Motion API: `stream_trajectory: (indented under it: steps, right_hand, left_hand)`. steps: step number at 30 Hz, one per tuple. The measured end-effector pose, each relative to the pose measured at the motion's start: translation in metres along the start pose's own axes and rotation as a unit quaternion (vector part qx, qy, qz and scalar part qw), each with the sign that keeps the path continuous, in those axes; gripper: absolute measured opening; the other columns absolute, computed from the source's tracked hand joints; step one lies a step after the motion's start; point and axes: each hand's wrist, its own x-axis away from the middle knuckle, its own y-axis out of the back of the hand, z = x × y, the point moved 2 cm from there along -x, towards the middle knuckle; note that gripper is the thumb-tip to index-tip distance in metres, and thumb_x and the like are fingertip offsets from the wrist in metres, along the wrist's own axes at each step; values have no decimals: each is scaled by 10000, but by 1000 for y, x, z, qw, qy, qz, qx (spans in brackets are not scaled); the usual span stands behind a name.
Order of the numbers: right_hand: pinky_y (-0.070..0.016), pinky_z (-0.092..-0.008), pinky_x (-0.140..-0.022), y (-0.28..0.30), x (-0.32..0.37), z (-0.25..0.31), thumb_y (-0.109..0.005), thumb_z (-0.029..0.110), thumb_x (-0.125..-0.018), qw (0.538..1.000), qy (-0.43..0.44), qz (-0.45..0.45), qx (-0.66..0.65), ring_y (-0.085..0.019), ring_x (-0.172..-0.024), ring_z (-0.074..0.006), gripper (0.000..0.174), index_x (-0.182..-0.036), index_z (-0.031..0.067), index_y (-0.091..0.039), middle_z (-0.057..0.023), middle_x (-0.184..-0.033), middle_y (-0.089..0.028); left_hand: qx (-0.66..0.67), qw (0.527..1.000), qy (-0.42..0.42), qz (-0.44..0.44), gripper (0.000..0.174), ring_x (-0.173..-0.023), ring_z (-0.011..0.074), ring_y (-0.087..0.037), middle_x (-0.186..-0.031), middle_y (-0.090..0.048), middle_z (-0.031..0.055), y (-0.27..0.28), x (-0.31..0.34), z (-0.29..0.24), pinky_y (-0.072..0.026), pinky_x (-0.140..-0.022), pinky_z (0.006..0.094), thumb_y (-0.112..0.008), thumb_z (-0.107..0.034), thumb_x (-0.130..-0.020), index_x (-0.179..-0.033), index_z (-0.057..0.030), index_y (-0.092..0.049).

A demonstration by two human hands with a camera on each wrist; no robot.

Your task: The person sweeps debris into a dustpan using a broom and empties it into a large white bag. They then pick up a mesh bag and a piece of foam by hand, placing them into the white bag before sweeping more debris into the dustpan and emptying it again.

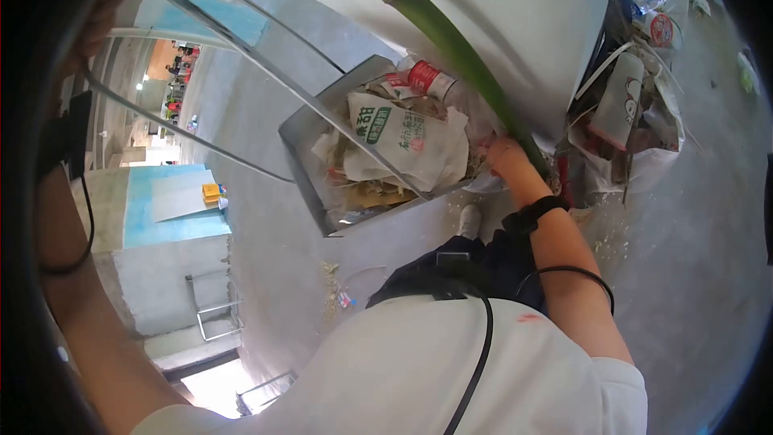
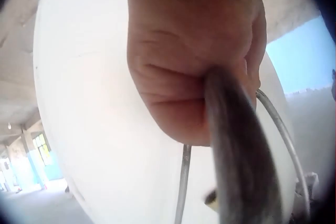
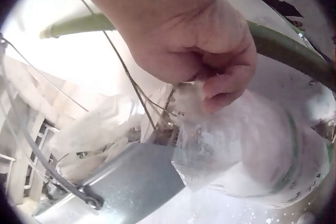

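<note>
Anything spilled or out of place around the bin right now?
Yes. Scraps lie scattered on the concrete floor below the metal bin, which is heaped past its rim with paper sacks. The white bag beside it also overflows. The right hand pinches a clear plastic bag.

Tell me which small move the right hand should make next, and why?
Probably lift the plastic bag gently clear of the metal bin: the right hand pinches its top edge, while the left hand grips a bar.
</note>
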Motion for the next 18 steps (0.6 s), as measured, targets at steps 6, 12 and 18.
stream_trajectory:
  steps: [6, 12, 18]
  right_hand:
    - [-456, -338, -746, 0, 2, 3, -690, 249, -595, 972, 40, 44, 227, -566, -856, -283, 334, -830, 19, -638, -150, -893, -597]
    - [-457, -349, -757, -1, -3, -4, -709, 226, -577, 967, 45, -12, 249, -554, -890, -305, 348, -838, 8, -635, -202, -963, -560]
    - [-456, -356, -758, 4, -8, -4, -664, 185, -610, 981, -15, 2, 193, -553, -911, -298, 330, -867, -16, -618, -216, -944, -556]
  left_hand:
    - [-3, 999, -21, 39, 427, -332, 32, -159, -451, -200, -80, -69, -30, 10, -144, -307, 185, -376, -530, -822, -612, -163, -319]
    - [-35, 998, -33, 34, 425, -343, 40, -164, -457, -202, -73, -55, -42, -3, -149, -320, 192, -377, -518, -827, -615, -152, -330]
    - [-44, 997, -46, 48, 423, -355, 48, -169, -463, -204, -65, -49, -47, -11, -155, -333, 198, -378, -505, -831, -618, -141, -341]
